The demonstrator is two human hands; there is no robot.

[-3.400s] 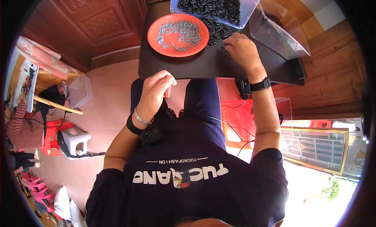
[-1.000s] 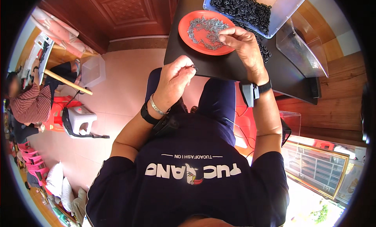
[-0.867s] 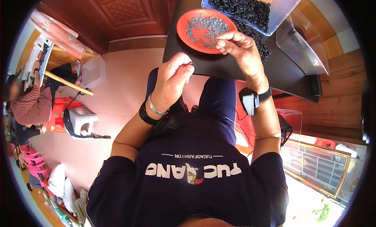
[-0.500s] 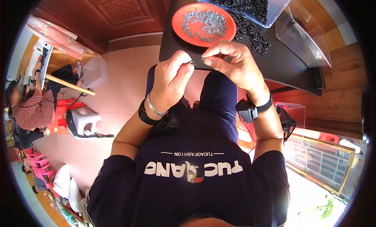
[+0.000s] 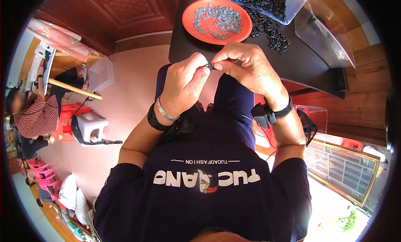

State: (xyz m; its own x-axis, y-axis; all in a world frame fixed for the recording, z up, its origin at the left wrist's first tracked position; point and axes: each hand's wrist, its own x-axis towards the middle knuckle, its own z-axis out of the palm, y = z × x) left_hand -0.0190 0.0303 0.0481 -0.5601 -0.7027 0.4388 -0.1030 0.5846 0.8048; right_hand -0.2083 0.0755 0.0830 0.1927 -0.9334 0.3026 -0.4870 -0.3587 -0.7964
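Note:
A small black part (image 5: 209, 67), like the black pieces on the table, is pinched between the thumb and forefinger of my left hand (image 5: 180, 84). Close against it, my right hand (image 5: 247, 69) has thumb and forefinger pressed together; whatever lies between those tips is too small to make out. Both hands are raised over my lap by the table's near edge. Just beyond them lies an orange-red plate (image 5: 189, 26) holding many small silver metal pieces (image 5: 227, 22). Loose black pieces (image 5: 275, 41) are heaped to its right.
A clear plastic bin (image 5: 288, 20) full of black pieces stands at the back of the dark table (image 5: 309, 70). A clear panel (image 5: 323, 43) leans at the table's right. On the left, another person in a striped top (image 5: 39, 116) sits near a grey stool (image 5: 92, 127).
My right fingertips have moved left and now meet the black part in my left hand; a small gap separated them before. The left hand has barely moved.

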